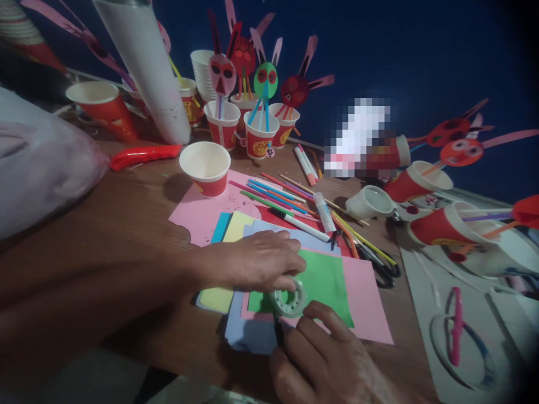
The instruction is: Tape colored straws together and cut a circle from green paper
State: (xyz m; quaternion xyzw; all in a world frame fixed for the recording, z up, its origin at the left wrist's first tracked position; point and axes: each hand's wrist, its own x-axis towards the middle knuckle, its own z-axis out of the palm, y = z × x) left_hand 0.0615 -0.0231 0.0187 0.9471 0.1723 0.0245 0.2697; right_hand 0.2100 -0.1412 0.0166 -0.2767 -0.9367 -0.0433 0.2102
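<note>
My left hand (263,261) reaches in from the left over the papers, its fingers bent and holding a roll of clear tape (290,297) flat against a green sheet (324,280). Below it, my right hand (326,353) is closed around a dark pen (278,330), which meets the tape roll's lower left edge. The pen's other end is hidden in the hand. Under the green sheet lie a pink sheet (370,306), bluish-purple paper (248,339) and yellow paper (217,300).
Coloured straws (278,196), a white marker (305,227) and a glue stick (324,212) lie behind the papers. Scissors (381,272) rest at the right. Red paper cups (261,140) with paper-faced straw figures stand at the back. An upright paper cup (206,168) stands nearer.
</note>
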